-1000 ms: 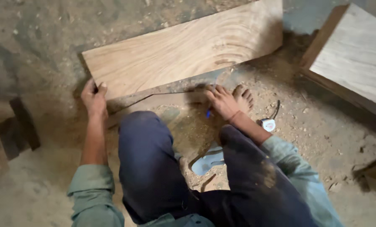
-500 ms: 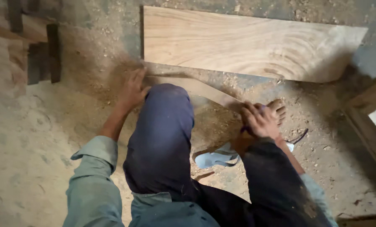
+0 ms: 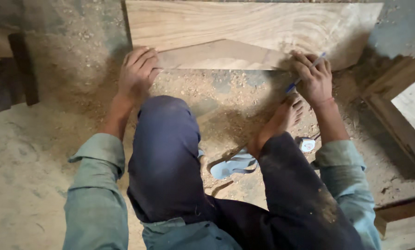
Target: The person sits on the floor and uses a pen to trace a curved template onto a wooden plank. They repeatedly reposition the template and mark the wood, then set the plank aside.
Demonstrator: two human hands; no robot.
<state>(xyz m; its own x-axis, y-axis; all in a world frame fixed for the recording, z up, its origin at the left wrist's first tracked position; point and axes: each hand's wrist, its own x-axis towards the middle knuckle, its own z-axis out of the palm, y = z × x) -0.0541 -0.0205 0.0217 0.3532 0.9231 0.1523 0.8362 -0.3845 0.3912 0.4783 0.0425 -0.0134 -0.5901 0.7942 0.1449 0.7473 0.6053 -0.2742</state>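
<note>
Wooden template piece [image 3: 221, 58], thin, stiff and probably light, lies flat on the far big plank [image 3: 244, 23], where the left hand [image 3: 138, 74] presses its left end with spread fingers and the right hand [image 3: 315, 78] pinches a blue pen [image 3: 304, 76] at its right tip

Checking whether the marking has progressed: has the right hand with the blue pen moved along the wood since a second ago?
Yes. The right hand with the blue pen has shifted from beside the bare foot up onto the small wooden piece's right tip.
</note>
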